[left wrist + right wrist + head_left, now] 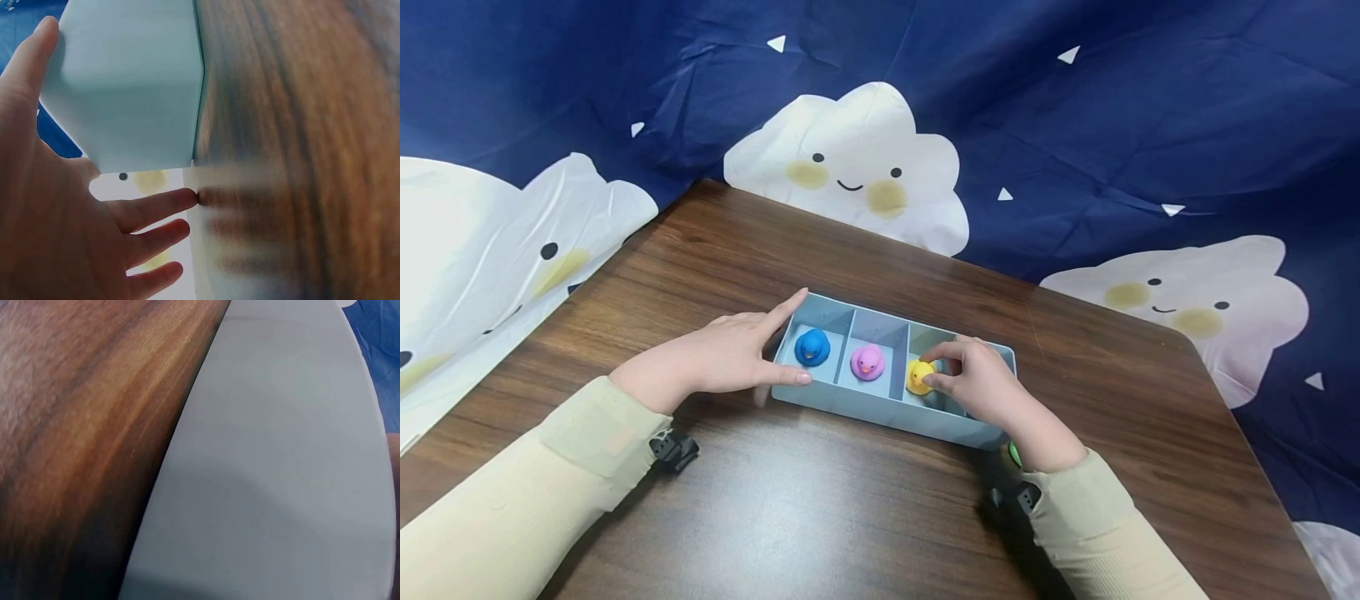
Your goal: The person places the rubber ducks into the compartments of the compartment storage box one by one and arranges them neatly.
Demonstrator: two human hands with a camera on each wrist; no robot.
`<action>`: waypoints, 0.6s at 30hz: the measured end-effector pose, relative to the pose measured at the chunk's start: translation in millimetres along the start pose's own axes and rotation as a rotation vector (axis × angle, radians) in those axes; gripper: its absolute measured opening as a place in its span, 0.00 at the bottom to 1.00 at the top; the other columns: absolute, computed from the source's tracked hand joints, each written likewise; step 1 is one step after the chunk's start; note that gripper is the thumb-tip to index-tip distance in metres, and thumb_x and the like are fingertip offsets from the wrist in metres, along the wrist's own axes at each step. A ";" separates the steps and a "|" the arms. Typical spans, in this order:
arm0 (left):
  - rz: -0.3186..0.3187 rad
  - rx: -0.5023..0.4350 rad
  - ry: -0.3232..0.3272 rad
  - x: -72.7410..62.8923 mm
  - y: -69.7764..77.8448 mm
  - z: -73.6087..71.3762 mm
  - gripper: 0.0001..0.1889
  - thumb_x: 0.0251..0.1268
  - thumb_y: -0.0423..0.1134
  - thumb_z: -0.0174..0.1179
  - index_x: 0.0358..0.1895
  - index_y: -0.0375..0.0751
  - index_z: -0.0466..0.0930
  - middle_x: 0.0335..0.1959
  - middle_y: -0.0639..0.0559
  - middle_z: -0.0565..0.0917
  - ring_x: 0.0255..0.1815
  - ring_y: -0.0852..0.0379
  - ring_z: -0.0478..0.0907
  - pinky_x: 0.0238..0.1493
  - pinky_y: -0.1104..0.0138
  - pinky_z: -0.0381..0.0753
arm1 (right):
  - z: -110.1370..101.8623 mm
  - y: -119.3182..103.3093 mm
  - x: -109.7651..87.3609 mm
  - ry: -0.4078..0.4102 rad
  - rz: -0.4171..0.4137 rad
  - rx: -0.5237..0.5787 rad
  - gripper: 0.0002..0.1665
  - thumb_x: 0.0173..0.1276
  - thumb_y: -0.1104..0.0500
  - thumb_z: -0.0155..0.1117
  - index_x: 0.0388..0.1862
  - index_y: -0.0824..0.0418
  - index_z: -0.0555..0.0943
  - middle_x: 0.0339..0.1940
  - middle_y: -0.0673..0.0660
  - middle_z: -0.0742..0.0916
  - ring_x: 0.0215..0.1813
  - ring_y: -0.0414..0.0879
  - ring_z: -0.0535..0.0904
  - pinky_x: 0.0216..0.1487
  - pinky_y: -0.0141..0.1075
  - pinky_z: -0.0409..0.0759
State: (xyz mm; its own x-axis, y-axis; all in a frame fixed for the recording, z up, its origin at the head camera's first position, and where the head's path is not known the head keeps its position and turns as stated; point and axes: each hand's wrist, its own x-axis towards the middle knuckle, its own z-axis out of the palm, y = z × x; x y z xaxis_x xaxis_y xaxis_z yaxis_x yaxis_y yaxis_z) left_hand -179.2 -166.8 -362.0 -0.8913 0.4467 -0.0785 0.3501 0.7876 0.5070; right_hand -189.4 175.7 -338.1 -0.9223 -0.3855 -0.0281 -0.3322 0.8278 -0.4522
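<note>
A light blue divided box [880, 408] stands on the table. A blue toy duck [812, 347] sits in its left compartment, and a pink toy duck [868, 362] in the one beside it. My left hand [726, 354] spans the box's left end, its straight index finger by the back corner and thumb along the front wall; the left wrist view shows the other fingers extended below the box [131, 87]. Reaching in from the right, my right hand [985, 379] pinches a yellow toy duck [916, 377] between thumb and index finger, inside the third compartment. That hand partly covers the box's right end.
Something small and green [1014, 454] shows beside my right wrist, mostly hidden. The brown wooden table [760, 508] extends around the box. A dark blue cloth [1000, 100] with printed clouds hangs behind and to the left. The box's outer wall [269, 456] fills much of the right wrist view.
</note>
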 end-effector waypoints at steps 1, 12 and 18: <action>0.001 -0.001 0.000 -0.1 0.0 0.0 0.58 0.55 0.78 0.54 0.81 0.61 0.32 0.74 0.40 0.63 0.73 0.40 0.59 0.70 0.42 0.52 | -0.1 0.0 0.0 0.000 -0.001 0.001 0.14 0.62 0.60 0.75 0.48 0.58 0.88 0.24 0.52 0.74 0.32 0.48 0.68 0.30 0.40 0.67; 0.006 0.000 0.001 -0.1 -0.1 -0.1 0.59 0.53 0.79 0.53 0.81 0.61 0.31 0.74 0.39 0.63 0.73 0.40 0.59 0.70 0.42 0.52 | -2.6 1.2 -1.5 -0.018 -0.017 0.021 0.15 0.62 0.62 0.74 0.49 0.58 0.88 0.25 0.52 0.74 0.31 0.48 0.69 0.29 0.40 0.67; 0.005 -0.008 0.001 -0.3 0.2 0.4 0.58 0.56 0.76 0.55 0.81 0.59 0.32 0.73 0.38 0.64 0.73 0.39 0.59 0.70 0.42 0.51 | -4.1 -0.5 -1.8 -0.034 -0.012 0.022 0.17 0.62 0.61 0.74 0.51 0.57 0.88 0.26 0.52 0.75 0.31 0.48 0.69 0.30 0.40 0.69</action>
State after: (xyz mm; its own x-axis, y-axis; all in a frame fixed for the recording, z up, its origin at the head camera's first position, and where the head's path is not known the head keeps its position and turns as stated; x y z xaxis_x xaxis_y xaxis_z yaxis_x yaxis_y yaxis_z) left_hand -178.7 -166.6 -362.2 -0.8898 0.4502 -0.0749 0.3524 0.7820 0.5140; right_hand -188.4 177.6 -334.2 -0.9109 -0.4092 -0.0529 -0.3383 0.8141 -0.4719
